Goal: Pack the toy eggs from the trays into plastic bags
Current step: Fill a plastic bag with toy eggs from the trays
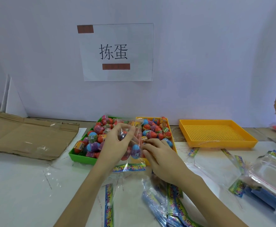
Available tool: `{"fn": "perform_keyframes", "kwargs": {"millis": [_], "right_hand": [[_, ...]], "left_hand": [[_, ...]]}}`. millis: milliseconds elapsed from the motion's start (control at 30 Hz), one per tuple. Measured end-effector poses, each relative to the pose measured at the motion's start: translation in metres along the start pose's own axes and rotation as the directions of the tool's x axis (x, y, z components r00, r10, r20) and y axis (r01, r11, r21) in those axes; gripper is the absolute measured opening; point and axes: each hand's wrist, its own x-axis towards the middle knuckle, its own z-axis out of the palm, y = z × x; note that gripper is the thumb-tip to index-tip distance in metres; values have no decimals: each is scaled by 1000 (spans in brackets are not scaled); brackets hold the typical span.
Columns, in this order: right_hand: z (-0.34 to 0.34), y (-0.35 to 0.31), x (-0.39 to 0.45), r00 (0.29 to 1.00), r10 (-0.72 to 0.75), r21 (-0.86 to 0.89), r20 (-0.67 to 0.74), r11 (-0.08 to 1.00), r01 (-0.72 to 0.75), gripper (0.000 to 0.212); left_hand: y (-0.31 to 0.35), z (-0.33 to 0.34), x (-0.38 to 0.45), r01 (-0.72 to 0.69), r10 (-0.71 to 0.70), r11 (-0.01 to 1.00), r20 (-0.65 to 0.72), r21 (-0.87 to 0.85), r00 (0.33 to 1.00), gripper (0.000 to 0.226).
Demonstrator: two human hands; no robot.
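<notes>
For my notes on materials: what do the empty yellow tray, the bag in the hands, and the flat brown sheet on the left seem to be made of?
Empty yellow tray: probably moulded plastic, with a uniform colour and a perforated grid floor.
Bag: thin clear plastic film, glossy, since eggs show through and it wrinkles.
Brown sheet: likely cardboard, matte with fold creases and shiny tape strips.

Under the left hand [116, 145] sits a green tray [78, 154] of red, blue and purple eggs [94, 138]. Beyond the right hand [160, 154] stands a yellow tray [171, 128], and farther right an orange-yellow tray [216, 135] with a perforated grid floor. The clear bag [130, 151] between the hands has a rainbow-printed strip.
</notes>
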Motion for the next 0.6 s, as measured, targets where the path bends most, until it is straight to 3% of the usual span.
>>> {"fn": "perform_keyframes", "kwargs": {"millis": [100,233,333,433,500,600], "right_hand": [[1,0,1,999,-4,34,-40,999,5,33],[-10,-3,0,945,91,305,-315,952,10,12],[-24,-2,-1,857,268,553,-440,833,24,18],[-39,-4,-5,834,355,741,-423,666,92,32],[-47,-9,-10,831,327,763,-450,624,168,32],[-56,-19,-15,787,214,614,-579,750,247,30]], "left_hand": [[1,2,-1,14,-14,1000,40,-5,999,19],[3,0,-2,-32,30,999,63,30,998,16],[1,2,-4,-53,48,997,82,61,995,17],[-2,6,-4,-92,77,987,111,131,991,18],[-3,9,-5,-132,109,978,140,162,984,21],[-3,14,-9,-159,129,973,176,167,976,30]]}}
